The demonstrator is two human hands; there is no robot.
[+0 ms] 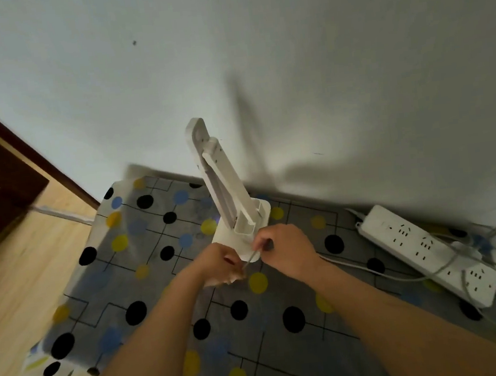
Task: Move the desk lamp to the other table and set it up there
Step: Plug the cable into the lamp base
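White desk lamp (228,186) stands folded near wall on dotted tablecloth (147,290). Left hand (221,264) and right hand (281,250) pinch thin cord (249,259) taut at base, probably readying plug for power strip (424,249) nearby.

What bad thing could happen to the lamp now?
The lamp stands tall on a small base, folded, so a tug on the cable pinched between the left hand and right hand might tip it. Loose cords by the power strip could also snag.

White lamp (224,175) on grey tablecloth (159,289) dotted black, yellow, blue.
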